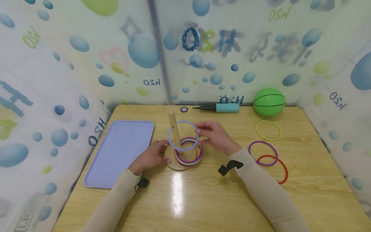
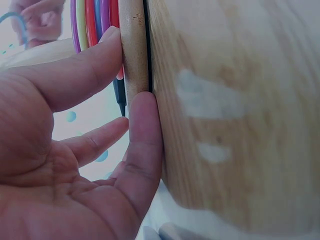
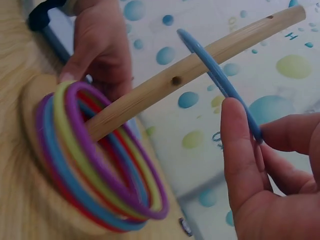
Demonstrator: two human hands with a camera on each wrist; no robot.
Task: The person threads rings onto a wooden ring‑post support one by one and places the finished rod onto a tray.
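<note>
While the left hand (image 1: 149,157) pressed straight fingers against the rim of the wooden base (image 1: 171,164) on the desk (image 1: 203,199), the right hand (image 1: 215,137) pinched a blue ring (image 1: 174,143) in its grip, circling the upright peg (image 1: 174,127) partway down, above the stacked rings (image 1: 198,157).

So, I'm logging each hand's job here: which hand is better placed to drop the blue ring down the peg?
The right hand. It already pinches the blue ring, which encircles the peg. The left hand presses on the wooden base, steadying it.
</note>
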